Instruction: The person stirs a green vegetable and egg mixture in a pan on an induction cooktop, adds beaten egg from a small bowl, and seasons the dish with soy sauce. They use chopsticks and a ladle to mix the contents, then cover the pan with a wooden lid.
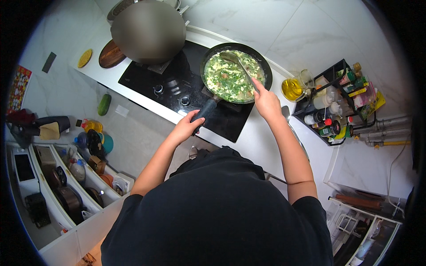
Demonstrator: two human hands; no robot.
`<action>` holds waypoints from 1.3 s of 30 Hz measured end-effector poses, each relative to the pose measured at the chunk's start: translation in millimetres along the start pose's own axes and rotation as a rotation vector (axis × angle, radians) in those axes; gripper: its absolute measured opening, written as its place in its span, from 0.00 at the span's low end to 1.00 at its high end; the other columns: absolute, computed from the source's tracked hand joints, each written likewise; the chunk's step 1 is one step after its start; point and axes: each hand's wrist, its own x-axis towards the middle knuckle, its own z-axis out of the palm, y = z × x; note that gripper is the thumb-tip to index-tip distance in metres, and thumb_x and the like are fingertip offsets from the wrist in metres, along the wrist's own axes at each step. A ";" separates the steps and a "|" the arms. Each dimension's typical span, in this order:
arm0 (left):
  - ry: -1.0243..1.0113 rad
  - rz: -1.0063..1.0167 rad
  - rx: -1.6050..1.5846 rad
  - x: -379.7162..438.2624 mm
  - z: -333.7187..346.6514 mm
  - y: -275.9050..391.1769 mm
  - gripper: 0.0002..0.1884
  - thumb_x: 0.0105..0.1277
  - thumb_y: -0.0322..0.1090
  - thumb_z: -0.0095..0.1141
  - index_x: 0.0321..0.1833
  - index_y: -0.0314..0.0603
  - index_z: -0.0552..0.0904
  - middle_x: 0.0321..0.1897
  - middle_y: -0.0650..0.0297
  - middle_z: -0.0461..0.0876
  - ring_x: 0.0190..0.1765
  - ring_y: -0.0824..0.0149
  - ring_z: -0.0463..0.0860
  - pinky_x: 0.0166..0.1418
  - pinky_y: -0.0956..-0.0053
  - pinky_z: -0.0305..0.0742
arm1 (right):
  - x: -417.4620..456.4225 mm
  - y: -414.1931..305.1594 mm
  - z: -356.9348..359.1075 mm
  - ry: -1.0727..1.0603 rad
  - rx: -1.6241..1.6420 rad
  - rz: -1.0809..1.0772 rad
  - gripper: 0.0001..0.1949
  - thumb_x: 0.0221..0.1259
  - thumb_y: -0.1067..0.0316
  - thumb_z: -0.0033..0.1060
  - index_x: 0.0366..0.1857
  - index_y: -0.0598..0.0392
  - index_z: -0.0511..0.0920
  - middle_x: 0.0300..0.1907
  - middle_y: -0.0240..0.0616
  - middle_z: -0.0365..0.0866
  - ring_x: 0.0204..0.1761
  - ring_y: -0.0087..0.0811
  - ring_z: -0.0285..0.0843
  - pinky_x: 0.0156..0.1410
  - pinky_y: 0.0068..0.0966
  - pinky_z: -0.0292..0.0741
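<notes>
A black frying pan (270, 73) sits on the right burner of the black glass hob (199, 94). My left hand (187, 127) is closed around the pan's dark handle (207, 110), which points towards me. In my right hand (267, 101) is the handle of a metal spatula (247, 73); its head rests in the food near the pan's upper left. The pan holds a wet mix of chopped greens and pale egg-like curds (229, 79) with a few brownish pieces.
Right of the pan stand a glass jug of yellow oil (293, 89) and a black rack (301, 108) of bottles and jars. A metal utensil (286, 113) lies beside my right forearm. A round wooden board (111, 55) is at the left. A blurred patch hides the hob's far left.
</notes>
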 end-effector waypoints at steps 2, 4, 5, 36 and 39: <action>0.010 -0.004 0.004 -0.8 2.1 1.5 0.26 0.65 0.43 0.57 0.63 0.42 0.69 0.33 0.68 0.79 0.26 0.76 0.76 0.28 0.80 0.68 | 2.8 5.1 7.0 -0.004 -0.042 -0.013 0.23 0.63 0.60 0.48 0.64 0.29 0.66 0.31 0.54 0.81 0.35 0.54 0.79 0.44 0.47 0.74; 0.014 -0.008 0.009 -1.3 2.5 4.1 0.26 0.65 0.43 0.57 0.63 0.42 0.69 0.33 0.68 0.79 0.26 0.77 0.76 0.28 0.80 0.68 | 8.7 14.6 27.2 -0.028 -0.092 -0.044 0.23 0.63 0.60 0.48 0.64 0.29 0.66 0.30 0.54 0.81 0.35 0.54 0.79 0.44 0.47 0.74; 0.013 -0.010 0.012 -1.5 2.3 4.6 0.26 0.65 0.43 0.57 0.63 0.41 0.69 0.33 0.68 0.79 0.26 0.77 0.76 0.28 0.80 0.68 | 13.1 19.8 26.4 -0.013 -0.093 -0.063 0.23 0.63 0.61 0.48 0.64 0.30 0.66 0.30 0.53 0.82 0.35 0.53 0.80 0.44 0.47 0.75; 0.411 0.137 0.657 75.8 -61.3 -53.1 0.27 0.61 0.41 0.59 0.60 0.38 0.70 0.45 0.52 0.77 0.48 0.53 0.78 0.53 0.64 0.73 | -80.2 37.9 -68.7 -0.037 -0.111 0.130 0.22 0.63 0.59 0.49 0.62 0.43 0.69 0.34 0.55 0.81 0.37 0.55 0.80 0.45 0.47 0.75; 0.497 0.078 0.852 88.0 -60.0 -49.8 0.30 0.58 0.41 0.61 0.62 0.38 0.67 0.50 0.48 0.73 0.52 0.47 0.77 0.55 0.60 0.73 | -84.3 23.7 -50.7 -0.103 -0.019 0.165 0.22 0.63 0.59 0.49 0.62 0.48 0.69 0.36 0.56 0.81 0.41 0.54 0.80 0.49 0.45 0.75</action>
